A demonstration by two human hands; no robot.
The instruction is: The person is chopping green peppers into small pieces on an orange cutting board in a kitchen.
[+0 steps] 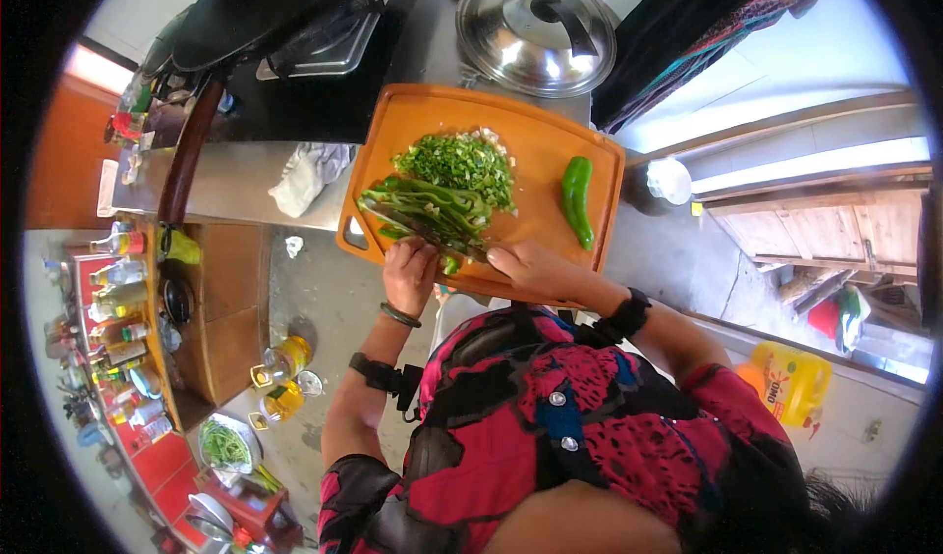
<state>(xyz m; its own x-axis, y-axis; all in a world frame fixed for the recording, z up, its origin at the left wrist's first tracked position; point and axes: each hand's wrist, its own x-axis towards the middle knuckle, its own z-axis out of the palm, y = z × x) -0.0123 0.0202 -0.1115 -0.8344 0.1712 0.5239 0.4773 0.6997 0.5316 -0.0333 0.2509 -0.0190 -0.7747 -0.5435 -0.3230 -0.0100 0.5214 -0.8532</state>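
Note:
My right hand grips a kitchen knife, whose blade points to the left across an orange cutting board. Curled at the near side of the blade, the fingers of my left hand press on green pepper; their tips hide most of it. A small pepper piece shows between my hands. Just beyond the knife lie long green pepper strips. Behind those is a heap of finely chopped greens with white bits. One whole green pepper rests on the board's right side.
A steel lid lies on the counter behind the board. At the upper left, a dark wok sits over the stove, its brown handle reaching out. A crumpled cloth is left of the board. Oil bottles stand on the floor.

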